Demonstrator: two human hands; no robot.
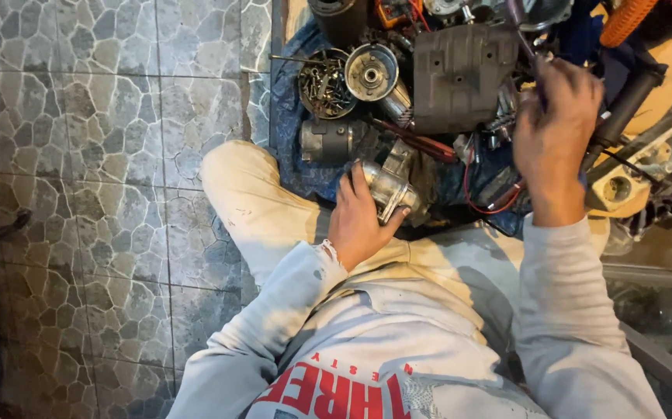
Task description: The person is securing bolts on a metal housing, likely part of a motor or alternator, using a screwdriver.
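Note:
I sit cross-legged on the floor in beige trousers and a grey sweatshirt. My left hand grips a silvery metal motor part resting against my knee. Raised over the pile of parts, my right hand is closed around a thin dark tool whose shaft points up and away from me. A large grey metal housing lies just left of the right hand.
A blue cloth carries a round tin of screws, a round silver cap, a dark cylinder and red wires. A beige power strip lies at the right. Grey stone-pattern tiles cover the floor at the left.

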